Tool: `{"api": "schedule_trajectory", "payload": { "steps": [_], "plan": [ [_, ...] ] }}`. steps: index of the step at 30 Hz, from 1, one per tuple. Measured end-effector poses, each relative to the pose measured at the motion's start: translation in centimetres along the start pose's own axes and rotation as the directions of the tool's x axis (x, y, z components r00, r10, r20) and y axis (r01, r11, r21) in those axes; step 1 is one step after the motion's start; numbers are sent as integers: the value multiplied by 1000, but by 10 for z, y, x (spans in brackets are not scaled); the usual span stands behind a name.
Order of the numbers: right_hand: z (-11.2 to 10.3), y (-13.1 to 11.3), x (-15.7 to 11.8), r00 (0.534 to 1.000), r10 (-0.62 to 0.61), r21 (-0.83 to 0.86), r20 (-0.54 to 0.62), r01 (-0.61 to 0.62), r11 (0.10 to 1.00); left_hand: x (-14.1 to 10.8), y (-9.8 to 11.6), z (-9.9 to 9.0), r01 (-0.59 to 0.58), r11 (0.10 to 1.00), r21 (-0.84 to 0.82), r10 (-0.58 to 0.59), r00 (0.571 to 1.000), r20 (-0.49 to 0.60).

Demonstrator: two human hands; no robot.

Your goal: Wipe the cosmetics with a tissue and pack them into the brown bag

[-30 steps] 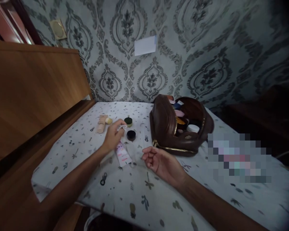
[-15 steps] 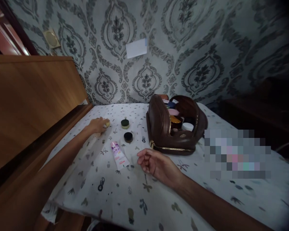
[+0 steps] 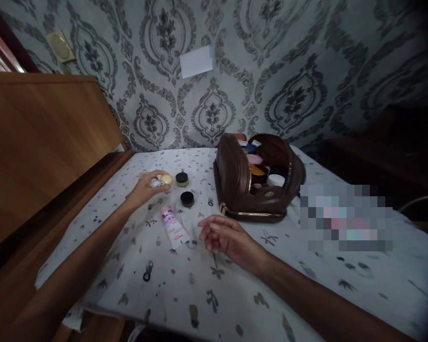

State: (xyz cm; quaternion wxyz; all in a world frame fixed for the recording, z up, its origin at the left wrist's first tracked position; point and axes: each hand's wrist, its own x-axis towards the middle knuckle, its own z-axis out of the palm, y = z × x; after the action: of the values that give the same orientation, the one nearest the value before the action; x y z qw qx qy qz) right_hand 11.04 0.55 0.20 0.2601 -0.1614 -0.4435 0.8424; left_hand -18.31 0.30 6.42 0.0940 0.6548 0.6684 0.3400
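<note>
My left hand (image 3: pixel 144 188) grips a small jar with a pale yellow lid (image 3: pixel 166 179) between thumb and fingers, left of a green-lidded jar (image 3: pixel 181 179). A black-lidded jar (image 3: pixel 187 199) stands nearer to me. Below it lies a white and pink tube (image 3: pixel 174 229) with a purple print. My right hand (image 3: pixel 228 240) is empty, its fingers loosely curled and apart, right of the tube. A brown bag (image 3: pixel 231 175) stands unzipped behind my right hand, with a white-lidded jar (image 3: pixel 276 180) and several other containers inside.
A patterned white cloth (image 3: pixel 178 285) covers the surface. Along the left runs a wooden panel (image 3: pixel 50 137). Patterned wallpaper rises at the back, with a white paper (image 3: pixel 196 61) on it. A blurred patch (image 3: pixel 345 218) hides something on the right.
My left hand has moved right, bringing the yellow-lidded jar close to the green-lidded one. The view has shifted slightly. My right hand keeps nearly the same pose.
</note>
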Motion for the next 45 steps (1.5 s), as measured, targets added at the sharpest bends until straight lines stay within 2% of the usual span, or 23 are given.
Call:
{"api": "schedule_trajectory", "payload": {
  "steps": [3, 6, 8, 12, 16, 21, 27, 30, 35, 38, 41, 43, 45],
  "plan": [
    [7, 1, 2, 996, -46, -8, -80, 45, 999, -24, 34, 12, -10, 956, -293, 31, 997, 69],
    [13, 0, 7, 985, -73, 29, -153, 79, 996, -42, 60, 21, -33, 915, -403, 95, 986, 134],
    [16, -1, 11, 987, -90, 30, -133, 95, 995, -49, 68, 27, -50, 896, -441, 135, 978, 162],
    [17, 1, 18, 991, -123, 28, -57, 125, 992, -56, 66, 41, -39, 871, -490, 149, 971, 188],
    [14, 8, 18, 988, -103, 60, -119, 111, 992, -63, 58, 51, -18, 886, -463, 148, 958, 246],
    [13, 7, 12, 982, -98, 31, -164, 104, 994, -74, 56, 51, -98, 898, -429, 230, 936, 268],
    [11, 6, 12, 951, -180, -90, -251, 162, 983, -88, 59, 50, -151, 946, -288, 218, 952, 214],
    [9, 7, 10, 958, -199, -194, -208, 158, 968, -92, 58, 55, -190, 951, -243, 241, 949, 201],
    [5, 12, 5, 966, -217, -351, -141, 156, 923, -91, 58, 59, -259, 944, -202, 310, 907, 286],
    [5, 14, 4, 933, -350, -519, -83, 260, 815, -90, 61, 55, -237, 949, -210, 296, 898, 326],
    [6, 13, 1, 887, -461, -638, 34, 375, 673, -90, 66, 51, -177, 962, -208, 242, 907, 345],
    [9, 13, -1, 875, -470, -677, 118, 417, 607, -90, 69, 49, -127, 968, -216, 199, 913, 356],
    [11, 14, -3, 880, -444, -694, 170, 427, 580, -90, 72, 49, -94, 965, -246, 178, 921, 346]
  ]
}}
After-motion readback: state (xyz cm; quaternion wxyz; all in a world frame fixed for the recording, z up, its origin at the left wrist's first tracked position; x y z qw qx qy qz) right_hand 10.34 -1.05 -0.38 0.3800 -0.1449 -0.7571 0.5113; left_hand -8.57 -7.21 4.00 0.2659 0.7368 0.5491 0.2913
